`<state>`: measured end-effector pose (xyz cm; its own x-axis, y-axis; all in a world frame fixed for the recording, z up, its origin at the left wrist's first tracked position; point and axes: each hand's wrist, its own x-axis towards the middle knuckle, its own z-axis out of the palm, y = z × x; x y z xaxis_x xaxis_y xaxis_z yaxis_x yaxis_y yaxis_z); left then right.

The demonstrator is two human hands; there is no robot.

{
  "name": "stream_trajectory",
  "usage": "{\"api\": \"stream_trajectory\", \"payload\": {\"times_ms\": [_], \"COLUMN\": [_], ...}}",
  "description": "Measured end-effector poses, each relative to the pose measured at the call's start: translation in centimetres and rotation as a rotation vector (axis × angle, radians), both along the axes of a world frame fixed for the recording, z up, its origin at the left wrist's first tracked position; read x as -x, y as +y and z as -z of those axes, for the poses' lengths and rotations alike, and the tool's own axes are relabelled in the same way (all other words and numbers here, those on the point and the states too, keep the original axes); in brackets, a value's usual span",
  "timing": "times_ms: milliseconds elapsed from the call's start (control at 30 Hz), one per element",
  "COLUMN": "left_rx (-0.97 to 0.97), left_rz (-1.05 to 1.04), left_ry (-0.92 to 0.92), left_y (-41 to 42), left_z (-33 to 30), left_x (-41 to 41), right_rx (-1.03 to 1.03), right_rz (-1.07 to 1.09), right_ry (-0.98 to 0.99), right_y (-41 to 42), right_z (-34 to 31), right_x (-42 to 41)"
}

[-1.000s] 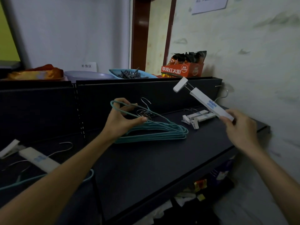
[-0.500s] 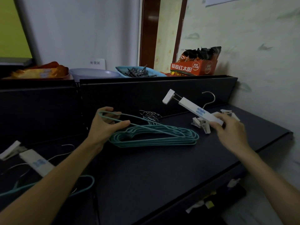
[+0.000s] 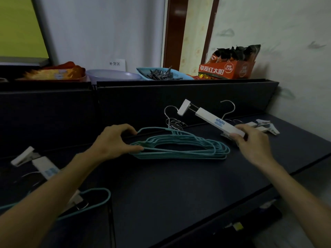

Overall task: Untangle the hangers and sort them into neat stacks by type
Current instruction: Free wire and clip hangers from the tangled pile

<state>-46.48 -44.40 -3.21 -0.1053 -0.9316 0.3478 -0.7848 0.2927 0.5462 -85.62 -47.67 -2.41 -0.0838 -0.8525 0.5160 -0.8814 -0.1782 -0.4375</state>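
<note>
Two stacks: teal hangers (image 3: 180,146) mid-desk (image 3: 179,190); white clip hangers (image 3: 263,125) right.
Left hand (image 3: 114,142): grip pinching the top teal hanger (image 3: 154,129).
Right hand (image 3: 250,144): grip grasping white clip hanger (image 3: 213,120).
Advice: lower each squarely, hooks aligned.

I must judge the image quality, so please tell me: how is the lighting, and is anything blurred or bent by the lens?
Head view: dim light, so the dark shelf shows little detail; the teal hangers and white clip hanger stay readable. Head view: wide-angle bending curves the door frame and stretches both forearms at the edges. Head view: the left hand and right hand are slightly soft.
</note>
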Motion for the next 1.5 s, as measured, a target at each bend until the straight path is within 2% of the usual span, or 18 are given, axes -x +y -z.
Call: {"api": "stream_trajectory", "payload": {"times_ms": [133, 300, 433, 600, 700, 833, 1133, 1267, 1500], "left_rx": [-0.037, -0.083, -0.092, -0.011, -0.059, -0.013, 0.114, 0.145, 0.108], "left_rz": [0.021, 0.062, 0.122, 0.146, 0.148, 0.087, 0.097, 0.075, -0.039], "left_ry": [-0.356, -0.466, -0.413, -0.345, -0.382, -0.516, -0.515, -0.518, -0.501], "left_y": [-0.6, -1.3, -1.9, -2.4, -2.9, -3.6, -7.2, -8.9, -11.4], "left_z": [-0.8, -0.8, -0.6, -0.4, -0.2, -0.6, -2.0, -2.4, -3.0], "left_x": [1.6, 4.8, 6.3, 7.3, 7.6, 8.3, 14.4, 17.6, 24.5], "right_rx": [0.002, 0.017, 0.021, 0.046, 0.029, -0.009, 0.022, -0.052, -0.199], "right_rz": [-0.007, -0.010, 0.006, 0.021, 0.029, 0.037, 0.154, -0.003, -0.357], "right_ry": [-0.001, -0.007, -0.002, -0.006, 0.003, 0.063, 0.237, 0.272, 0.164], "right_y": [-0.1, 0.1, 0.2, 0.4, 0.1, -0.3, -1.9, -4.4, -8.8], "right_z": [0.0, -0.1, 0.0, -0.2, -0.1, -0.2, -0.4, 0.6, 1.8], "right_x": [0.0, 0.9, 2.0, 2.9, 3.8, 5.7, 13.6, 19.3, 24.8]}}
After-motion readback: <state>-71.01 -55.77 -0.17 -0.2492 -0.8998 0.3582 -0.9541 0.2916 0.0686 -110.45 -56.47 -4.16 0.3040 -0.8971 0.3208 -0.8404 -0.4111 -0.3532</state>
